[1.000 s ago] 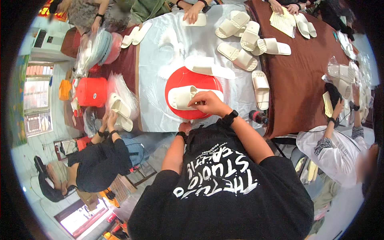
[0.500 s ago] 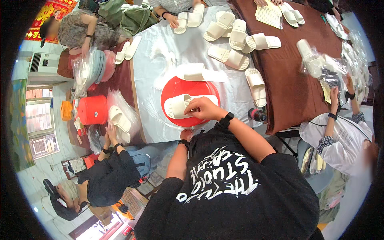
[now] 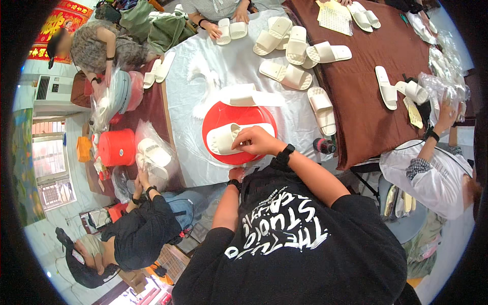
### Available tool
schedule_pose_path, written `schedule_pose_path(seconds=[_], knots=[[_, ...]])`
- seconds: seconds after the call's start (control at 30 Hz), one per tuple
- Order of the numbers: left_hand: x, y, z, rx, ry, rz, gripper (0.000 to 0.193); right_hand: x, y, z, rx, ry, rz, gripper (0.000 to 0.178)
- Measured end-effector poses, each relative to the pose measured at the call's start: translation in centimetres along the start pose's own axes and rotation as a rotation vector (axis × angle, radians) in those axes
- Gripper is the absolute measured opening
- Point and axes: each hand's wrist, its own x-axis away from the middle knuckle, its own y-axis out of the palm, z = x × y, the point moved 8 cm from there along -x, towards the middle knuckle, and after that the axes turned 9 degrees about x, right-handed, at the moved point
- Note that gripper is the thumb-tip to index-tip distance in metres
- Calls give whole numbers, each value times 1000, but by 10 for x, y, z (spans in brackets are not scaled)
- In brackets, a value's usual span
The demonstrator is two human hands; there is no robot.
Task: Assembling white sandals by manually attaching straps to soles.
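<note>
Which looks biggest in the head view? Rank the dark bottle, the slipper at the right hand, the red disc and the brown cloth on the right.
Largest to smallest:
1. Brown cloth
2. Red disc, partly covered
3. Slipper at the right hand, partly hidden
4. Dark bottle

Beside the brown cloth (image 3: 361,114), a dark bottle (image 3: 324,146) with a red label. Far left, a barred window (image 3: 49,165), a white air conditioner (image 3: 51,89), a red banner (image 3: 57,20) on the wall.
</note>
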Motion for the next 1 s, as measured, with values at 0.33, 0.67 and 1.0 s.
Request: schedule_pose_path(seconds=[0.33, 0.67, 1.0], knots=[[-1, -3, 11, 727, -535, 501, 19, 6, -2, 9, 30, 56, 7, 19], [14, -45, 62, 780, -470, 690, 30, 4, 5, 7, 0, -11, 44, 20], [13, -106, 172, 724, -42, 837, 35, 7, 6, 10, -12, -53, 76, 19]])
